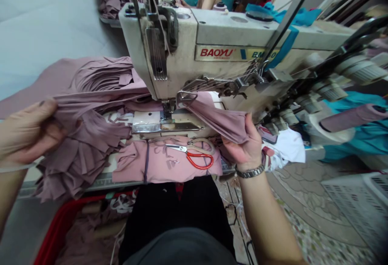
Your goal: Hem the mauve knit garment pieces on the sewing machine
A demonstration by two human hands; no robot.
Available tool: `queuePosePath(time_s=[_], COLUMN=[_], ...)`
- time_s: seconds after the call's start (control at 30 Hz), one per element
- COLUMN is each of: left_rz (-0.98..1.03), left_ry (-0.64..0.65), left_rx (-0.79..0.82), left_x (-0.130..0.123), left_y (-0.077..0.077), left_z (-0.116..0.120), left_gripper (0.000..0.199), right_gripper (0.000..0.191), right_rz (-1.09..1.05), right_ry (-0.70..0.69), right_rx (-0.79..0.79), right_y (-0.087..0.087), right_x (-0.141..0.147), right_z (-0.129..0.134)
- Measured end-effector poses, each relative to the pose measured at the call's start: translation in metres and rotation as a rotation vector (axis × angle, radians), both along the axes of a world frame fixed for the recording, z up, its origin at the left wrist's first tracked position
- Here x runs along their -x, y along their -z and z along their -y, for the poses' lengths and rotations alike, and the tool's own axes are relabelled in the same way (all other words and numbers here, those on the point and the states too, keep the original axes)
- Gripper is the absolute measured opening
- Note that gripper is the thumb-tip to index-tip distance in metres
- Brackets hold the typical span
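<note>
Fabric [224, 119] lies left and right of sewing machine [218, 26] needle; our left hand [33, 131] curled around one stretch, right hand [245, 146] pinching another. Likely aligning; next calls for even tension, we judge.

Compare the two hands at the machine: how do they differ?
The left hand is left of the sewing machine's needle area; the right hand is right of it. The right wrist wears a metal-link band; the left, a thin pale band. Both hands hold mauve fabric.
</note>
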State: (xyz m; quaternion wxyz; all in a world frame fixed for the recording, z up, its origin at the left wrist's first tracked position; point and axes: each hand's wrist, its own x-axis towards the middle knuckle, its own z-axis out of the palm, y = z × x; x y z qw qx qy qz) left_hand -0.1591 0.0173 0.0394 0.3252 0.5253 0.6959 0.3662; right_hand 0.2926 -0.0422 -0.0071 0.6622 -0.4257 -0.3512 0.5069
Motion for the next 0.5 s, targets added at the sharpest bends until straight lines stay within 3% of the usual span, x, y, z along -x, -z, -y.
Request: queuePosePath(time_s=[0.1, 0.17, 0.23, 0.27, 0.33, 0.37, 0.43, 0.5], left_rz=[0.349, 0.334, 0.17, -0.003, -0.209, -0.386, -0.682, -0.878], left_ry=[-0.051, 0.055, 0.318, 0.526, 0.785, 0.858, 0.874, 0.833], left_rx=[-0.045, -0.218, -0.401, -0.435, -0.442, -0.515, -0.693, -0.838], left_x=[-0.015, -0.039, -0.073, -0.09, -0.121, -0.131, -0.14, -0.137], left_y=[-0.009, -0.012, -0.007, -0.002, 0.014, 0.023, 0.039, 0.049], left_z=[-0.006, -0.006, -0.001, 0.003, 0.009, 0.011, 0.012, 0.011], left_gripper=[0.046, 0.047, 0.051, 0.052, 0.049, 0.048, 0.042, 0.037], right_gripper=[0.035, 0.033, 0.029, 0.029, 0.035, 0.043, 0.052, 0.043], right_rz=[0.042, 0.183, 0.518, 0.749, 1.228, 1.438, 1.765, 1.935], right_ry=[0.097, 0.163, 0.074, -0.038, -0.252, -0.296, -0.237, -0.13], right_rx=[-0.048, -0.151, -0.31, -0.42, -0.647, -0.738, -0.829, -0.856], right_y=[-0.005, -0.008, -0.009, -0.008, -0.005, -0.002, 0.002, 0.005], right_x=[0.012, 0.031, 0.053, 0.063, 0.075, 0.076, 0.069, 0.058], right_z=[0.001, -0.001, -0.003, -0.005, -0.011, -0.014, -0.021, -0.027])
